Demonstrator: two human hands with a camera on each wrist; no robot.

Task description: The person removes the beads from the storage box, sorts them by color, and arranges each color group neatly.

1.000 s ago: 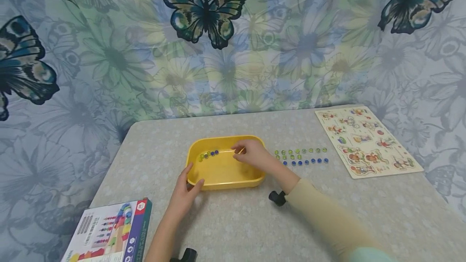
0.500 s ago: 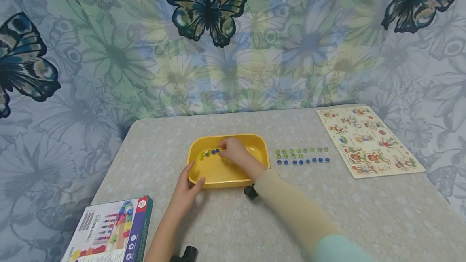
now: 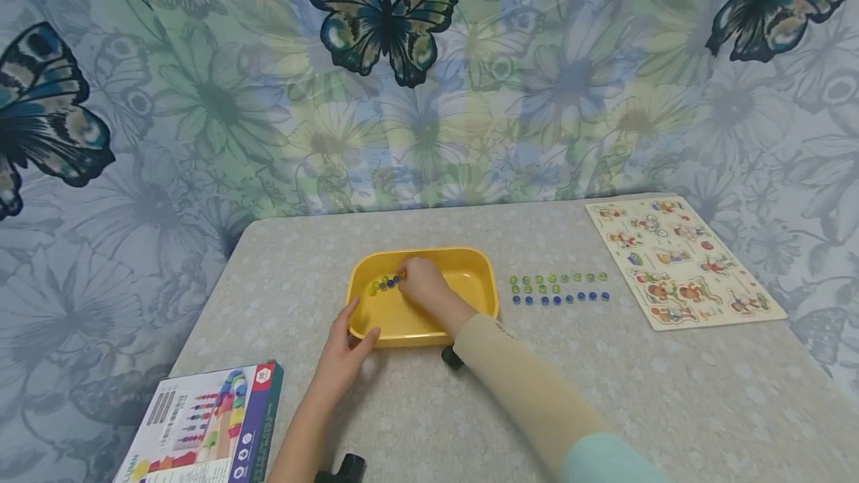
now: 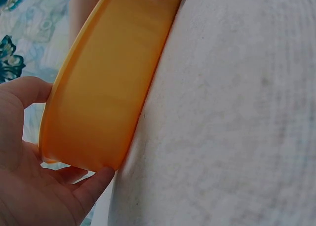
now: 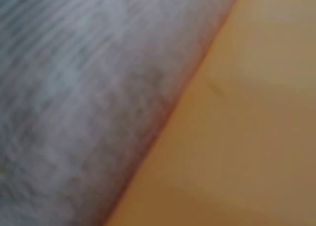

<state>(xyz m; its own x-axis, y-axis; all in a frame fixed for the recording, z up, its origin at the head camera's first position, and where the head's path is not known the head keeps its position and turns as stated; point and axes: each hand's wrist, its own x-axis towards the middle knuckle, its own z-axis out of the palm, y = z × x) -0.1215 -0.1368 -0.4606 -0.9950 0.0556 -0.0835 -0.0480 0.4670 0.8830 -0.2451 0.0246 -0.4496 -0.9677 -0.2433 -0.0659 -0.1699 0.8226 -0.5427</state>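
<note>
A yellow plastic tray (image 3: 403, 323) stands on the table. My left hand (image 3: 341, 352) grips its near left corner; in the left wrist view the thumb and fingers of this left hand (image 4: 47, 171) clasp the tray wall (image 4: 98, 97). Inside, a short slanting row of green and blue glass beads (image 3: 384, 284) lies toward the back left. Over the tray, my right hand (image 3: 426, 285) has its fingertips pinched together at the row's right end. They seem to hold one small bead, mostly hidden. The right wrist view shows only the blurred tray side (image 5: 237, 137).
Right of the tray, green beads (image 3: 552, 279) and blue beads (image 3: 569, 300) lie in rows on the table. A wooden picture puzzle board (image 3: 684, 263) rests farther right. At front left is a toy box (image 3: 201, 423). A butterfly-print cloth (image 3: 429, 147) hangs behind.
My right hand has moved left across the tray, from its right side to the end of the bead row. The left hand keeps its hold on the tray corner.
</note>
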